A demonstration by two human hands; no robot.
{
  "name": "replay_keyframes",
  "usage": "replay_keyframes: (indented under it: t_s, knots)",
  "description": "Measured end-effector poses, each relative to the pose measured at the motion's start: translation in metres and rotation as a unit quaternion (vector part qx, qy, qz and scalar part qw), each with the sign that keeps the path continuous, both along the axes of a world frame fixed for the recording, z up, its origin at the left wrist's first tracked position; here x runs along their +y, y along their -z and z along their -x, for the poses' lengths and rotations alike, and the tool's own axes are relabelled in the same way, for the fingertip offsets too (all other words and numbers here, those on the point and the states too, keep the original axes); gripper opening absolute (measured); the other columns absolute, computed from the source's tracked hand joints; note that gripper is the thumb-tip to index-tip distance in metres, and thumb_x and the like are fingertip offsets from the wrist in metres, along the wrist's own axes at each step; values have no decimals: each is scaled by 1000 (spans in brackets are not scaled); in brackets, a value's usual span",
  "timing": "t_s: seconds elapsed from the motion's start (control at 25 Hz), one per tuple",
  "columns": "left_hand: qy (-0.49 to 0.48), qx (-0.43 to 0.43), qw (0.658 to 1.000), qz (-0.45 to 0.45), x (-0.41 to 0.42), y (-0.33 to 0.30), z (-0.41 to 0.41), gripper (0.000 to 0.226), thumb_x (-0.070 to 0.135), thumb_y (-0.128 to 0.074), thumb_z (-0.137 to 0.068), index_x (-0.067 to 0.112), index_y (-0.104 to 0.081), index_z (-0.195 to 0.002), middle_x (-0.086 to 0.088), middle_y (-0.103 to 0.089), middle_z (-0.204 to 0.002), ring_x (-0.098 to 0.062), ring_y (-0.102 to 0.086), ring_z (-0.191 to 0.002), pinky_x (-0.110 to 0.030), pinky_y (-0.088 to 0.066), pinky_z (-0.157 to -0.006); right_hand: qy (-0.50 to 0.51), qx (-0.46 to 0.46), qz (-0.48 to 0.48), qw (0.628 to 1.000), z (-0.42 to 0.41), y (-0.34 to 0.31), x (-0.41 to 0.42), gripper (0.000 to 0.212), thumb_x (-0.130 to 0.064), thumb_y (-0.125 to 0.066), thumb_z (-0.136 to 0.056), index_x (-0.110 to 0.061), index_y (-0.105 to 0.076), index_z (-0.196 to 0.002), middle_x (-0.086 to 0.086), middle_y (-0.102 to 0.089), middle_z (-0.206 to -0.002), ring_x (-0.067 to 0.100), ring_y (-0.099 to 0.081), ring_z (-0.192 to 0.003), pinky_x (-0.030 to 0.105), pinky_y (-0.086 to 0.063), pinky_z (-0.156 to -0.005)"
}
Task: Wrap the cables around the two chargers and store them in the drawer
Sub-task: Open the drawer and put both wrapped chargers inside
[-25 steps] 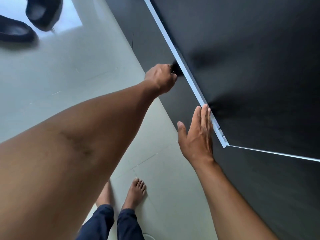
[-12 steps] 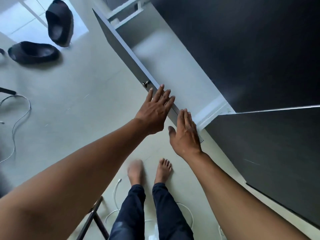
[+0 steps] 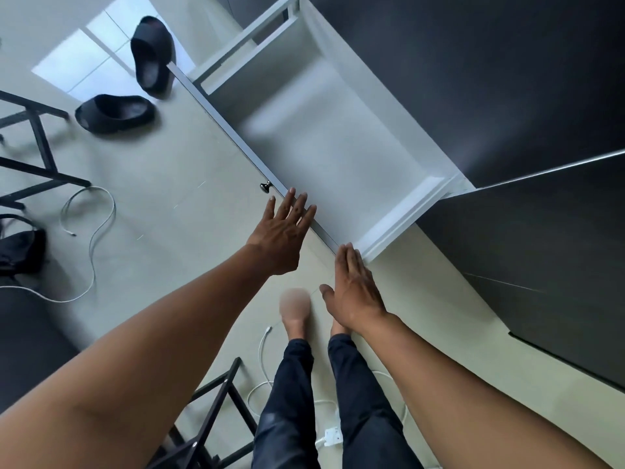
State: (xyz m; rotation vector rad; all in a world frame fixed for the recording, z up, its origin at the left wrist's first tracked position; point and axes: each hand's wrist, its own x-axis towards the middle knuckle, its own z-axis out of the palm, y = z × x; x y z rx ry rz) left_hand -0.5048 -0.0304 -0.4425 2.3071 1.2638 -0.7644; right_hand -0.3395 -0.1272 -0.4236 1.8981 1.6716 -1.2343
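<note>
**Two empty hands at the front of an open drawer**

Two bare arms reach forward over a pale floor point(image 3: 162, 170), seen from above. Far left, a white cable point(image 3: 96, 228) lies in loose curves on the floor, beside black metal frame legs point(image 3: 37, 143) and a dark bag point(image 3: 20, 248). Above these, a pair of black slippers point(image 3: 135, 82) rests near a bright patch of light.

The left hand point(image 3: 282, 236) is empty, its fingers point(image 3: 297, 206) spread and stretched toward the front panel of a white drawer point(image 3: 338, 154), just beside its small metal knob point(image 3: 265, 186). Whether the fingertips touch the panel cannot be told. The drawer is pulled out from a dark cabinet point(image 3: 507, 79), and its inside shows bare.

The right hand point(image 3: 355, 289) is also empty, fingers pressed together and held flat, at the drawer's near right corner.

Below, between dark trouser legs and bare feet, a white charger point(image 3: 333, 436) lies on the floor with its cable point(image 3: 262, 363) unwound and looping around it.
</note>
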Motion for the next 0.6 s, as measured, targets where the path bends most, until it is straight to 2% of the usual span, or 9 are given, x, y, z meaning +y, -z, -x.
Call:
replay_keyframes:
  t_s: [0.32,0.44,0.6]
  knots:
    - [-17,15,999,33,1,-19,-8,90,19,-51,-92,12,1,-165,-17,12,-174,-36,16,-160,-62,-2,-128,5,16,27,999,-3,-17,2,86,-39,-49,-105,-5,3,-164,14,8,-174,29,2,-162,44,-14,-130]
    - [-34,-12,999,25,-11,-48,-9,88,20,-49,-94,9,2,-165,-18,12,-174,-34,14,-161,-59,-1,-129,15,15,-14,1000,-8,-47,-5,84,-39,-48,-105,-5,1,-164,13,7,-174,27,4,-162,44,-14,-130]
    - [-37,-77,995,-56,-31,-114,-6,87,24,-47,-96,6,4,-164,-19,13,-173,-34,16,-160,-54,3,-130,25,-7,-105,994,-19,-110,-13,84,-41,-45,-106,-6,5,-164,13,13,-174,25,13,-161,46,-7,-131]
